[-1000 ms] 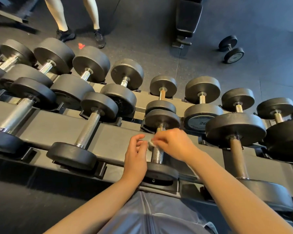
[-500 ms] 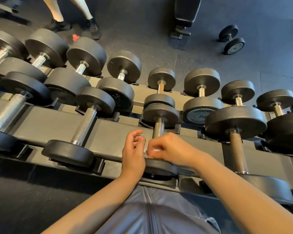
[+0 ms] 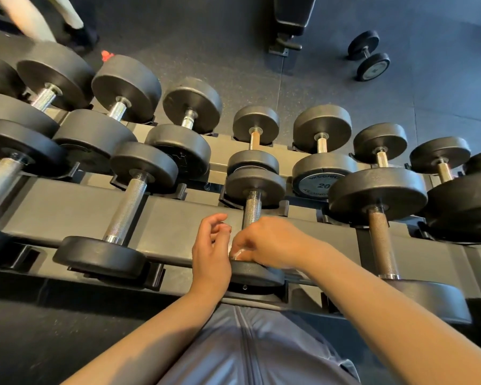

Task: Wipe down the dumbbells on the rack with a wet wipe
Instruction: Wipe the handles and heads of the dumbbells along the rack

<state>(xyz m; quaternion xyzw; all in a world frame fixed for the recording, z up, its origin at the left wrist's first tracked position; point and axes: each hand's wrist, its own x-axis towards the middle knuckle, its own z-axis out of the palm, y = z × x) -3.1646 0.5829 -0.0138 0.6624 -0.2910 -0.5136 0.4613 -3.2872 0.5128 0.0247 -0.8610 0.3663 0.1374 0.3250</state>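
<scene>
Right hand (image 3: 272, 241) slid the wipe (image 3: 238, 255) down the handle (image 3: 252, 208) to the near weight (image 3: 254, 273).

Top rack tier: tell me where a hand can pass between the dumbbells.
Widest bare rail lies between the knurled dumbbell on the left and the small dumbbell being wiped. A narrower strip of rail sits between that one and the rusty-handled dumbbell. Crowded: the right hand pinching the wipe and the left hand fill the near end.
</scene>
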